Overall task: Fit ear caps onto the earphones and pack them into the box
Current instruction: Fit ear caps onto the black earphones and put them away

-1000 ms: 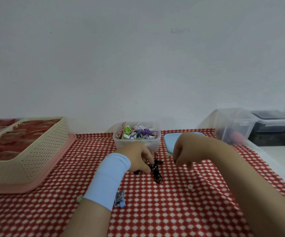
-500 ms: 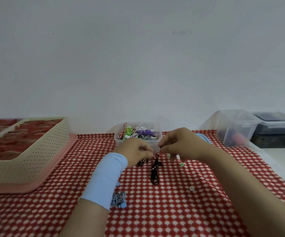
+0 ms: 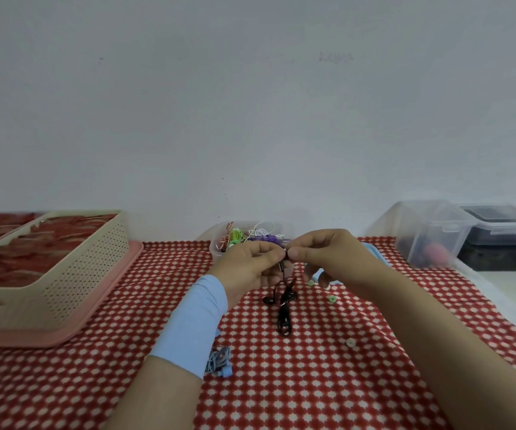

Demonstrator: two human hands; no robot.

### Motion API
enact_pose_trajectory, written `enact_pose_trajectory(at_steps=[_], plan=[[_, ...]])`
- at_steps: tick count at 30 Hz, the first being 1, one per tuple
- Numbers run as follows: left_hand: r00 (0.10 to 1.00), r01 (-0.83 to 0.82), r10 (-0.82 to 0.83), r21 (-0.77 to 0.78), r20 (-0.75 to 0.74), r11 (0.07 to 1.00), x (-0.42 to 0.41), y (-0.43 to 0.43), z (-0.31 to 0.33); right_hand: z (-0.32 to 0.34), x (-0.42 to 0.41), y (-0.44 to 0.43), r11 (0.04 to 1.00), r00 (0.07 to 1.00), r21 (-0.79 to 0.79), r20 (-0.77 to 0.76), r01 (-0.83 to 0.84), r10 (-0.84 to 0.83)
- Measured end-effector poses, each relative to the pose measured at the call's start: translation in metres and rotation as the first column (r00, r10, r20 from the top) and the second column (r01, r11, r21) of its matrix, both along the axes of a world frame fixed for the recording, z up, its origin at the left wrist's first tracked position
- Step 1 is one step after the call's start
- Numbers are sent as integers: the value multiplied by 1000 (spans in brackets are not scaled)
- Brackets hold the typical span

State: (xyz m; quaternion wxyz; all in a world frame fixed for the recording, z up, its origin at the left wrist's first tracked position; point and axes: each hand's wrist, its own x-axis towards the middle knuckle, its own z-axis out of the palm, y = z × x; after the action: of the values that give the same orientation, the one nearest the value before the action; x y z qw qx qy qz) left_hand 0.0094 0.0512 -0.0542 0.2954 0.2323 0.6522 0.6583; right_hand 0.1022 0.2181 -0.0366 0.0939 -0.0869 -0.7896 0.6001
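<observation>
My left hand (image 3: 250, 268) and my right hand (image 3: 328, 259) meet above the red checked cloth, fingertips pinching one earbud of the black earphones (image 3: 284, 308). Their bundled cable hangs down from my fingers to the cloth. Whether an ear cap sits between my right fingertips is too small to tell. Loose ear caps lie on the cloth: a green ear cap (image 3: 331, 298), another green ear cap (image 3: 311, 283) under my right hand, and a white ear cap (image 3: 350, 342). A clear tub of coloured earphones (image 3: 250, 235) stands just behind my hands.
A beige perforated basket (image 3: 64, 274) on a pink tray (image 3: 120, 274) fills the left. Blue earphones (image 3: 219, 361) lie by my left forearm. A blue lid (image 3: 374, 251) sits behind my right hand. Clear lidded boxes (image 3: 430, 234) stand at the right, near the table edge.
Both hands have come together and risen off the cloth, lifting the black earbud so its cable now dangles. The right hand moved left from the blue lid toward the left hand.
</observation>
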Motion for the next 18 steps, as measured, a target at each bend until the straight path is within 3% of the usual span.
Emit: enact_pose_trajectory(at_steps=[4,18], plan=[[993,20,-30,90,111,996,1,-2,-1,-2,0,1,999,1000,-48,5,10,-10],[994,-5,-8,120,105,993,2,-3,-2,1,1,4,988,999,-152,10,-38,40]])
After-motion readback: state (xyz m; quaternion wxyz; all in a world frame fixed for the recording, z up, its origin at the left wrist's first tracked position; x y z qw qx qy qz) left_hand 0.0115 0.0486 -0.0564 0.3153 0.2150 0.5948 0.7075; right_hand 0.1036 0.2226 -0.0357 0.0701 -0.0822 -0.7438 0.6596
